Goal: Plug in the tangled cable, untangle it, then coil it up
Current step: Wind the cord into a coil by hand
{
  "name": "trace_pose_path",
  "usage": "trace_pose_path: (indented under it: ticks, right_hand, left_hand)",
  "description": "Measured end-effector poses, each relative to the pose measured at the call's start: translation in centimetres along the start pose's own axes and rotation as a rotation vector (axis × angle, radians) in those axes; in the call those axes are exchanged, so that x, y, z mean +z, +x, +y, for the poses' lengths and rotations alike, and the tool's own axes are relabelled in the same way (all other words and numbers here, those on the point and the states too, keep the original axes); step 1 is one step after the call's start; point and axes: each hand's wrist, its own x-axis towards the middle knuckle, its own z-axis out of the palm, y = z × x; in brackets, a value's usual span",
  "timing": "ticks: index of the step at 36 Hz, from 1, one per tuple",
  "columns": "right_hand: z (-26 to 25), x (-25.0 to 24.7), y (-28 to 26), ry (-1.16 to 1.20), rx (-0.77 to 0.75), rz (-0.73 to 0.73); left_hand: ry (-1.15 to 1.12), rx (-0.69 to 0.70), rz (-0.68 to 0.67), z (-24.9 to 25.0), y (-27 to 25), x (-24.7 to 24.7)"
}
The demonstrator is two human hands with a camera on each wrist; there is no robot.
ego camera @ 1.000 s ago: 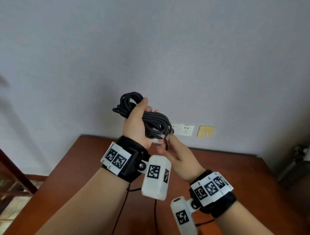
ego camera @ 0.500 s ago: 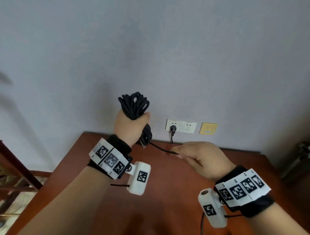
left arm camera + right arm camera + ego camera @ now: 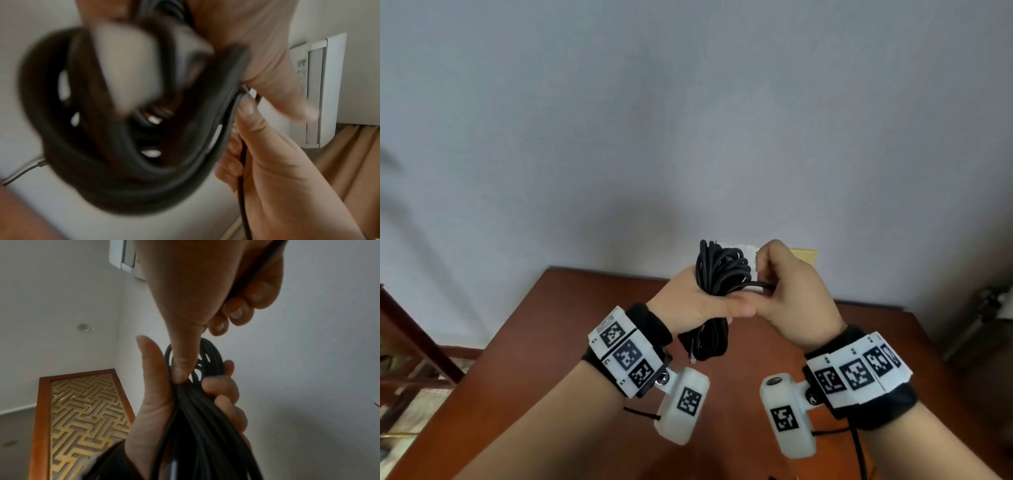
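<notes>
A black cable [image 3: 717, 274] is gathered into a bundle of several loops above the brown table [image 3: 571, 329]. My left hand [image 3: 698, 301] grips the bundle round its middle, loops sticking out above and below the fist. In the left wrist view the coil [image 3: 115, 146] is blurred and close. My right hand [image 3: 787, 291] sits against the bundle's right side and holds one strand [image 3: 760, 284] in its curled fingers [image 3: 238, 311]. In the right wrist view the bundle [image 3: 205, 418] runs down through the left hand [image 3: 156, 402]. The wall sockets [image 3: 739, 247] are mostly hidden behind the hands.
A grey wall rises behind the table. A yellow wall plate [image 3: 806, 255] shows right of the hands. A dark wooden frame [image 3: 410, 342] stands at the left, a grey object [image 3: 983, 318] at the far right. Thin wrist-camera leads hang under both arms.
The left hand came down and to the right with the bundle. The right hand, which held a strand out to the right, rose and closed in against the bundle.
</notes>
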Motion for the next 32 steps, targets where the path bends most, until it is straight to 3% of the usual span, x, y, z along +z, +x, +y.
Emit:
trace_pose_path:
  ticks: [4, 7, 11, 17, 20, 28, 32]
  right_hand:
    - [-0.3, -0.5, 0.2, 0.085, 0.069, 0.009]
    - [-0.2, -0.6, -0.1, 0.259, 0.056, 0.002]
    - [0.5, -1.3, -0.3, 0.365, 0.095, 0.021]
    - [3.0, -2.1, -1.8, 0.282, 0.177, 0.055]
    - [3.5, -2.1, -2.7, 0.344, 0.206, 0.068]
    - [1.3, -0.8, -3.0, 0.132, 0.124, 0.219]
    - [0.8, 0.3, -2.9, 0.077, 0.062, 0.168]
  left_hand:
    - [0.048, -0.033, -0.075, 0.2, -0.1, 0.3]
    - [0.031, -0.074, -0.031, 0.1, -0.3, 0.8]
    - [-0.001, -0.118, 0.13, -0.1, -0.2, 1.1]
    - [-0.327, -0.131, 0.469, -0.1, -0.3, 0.8]
    - [-0.419, -0.137, 0.548, -0.3, -0.3, 0.6]
    - [-0.712, -0.181, 0.434, 0.2, -0.2, 2.4]
    - [-0.849, -0.205, 0.312, 0.7, 0.0, 3.1]
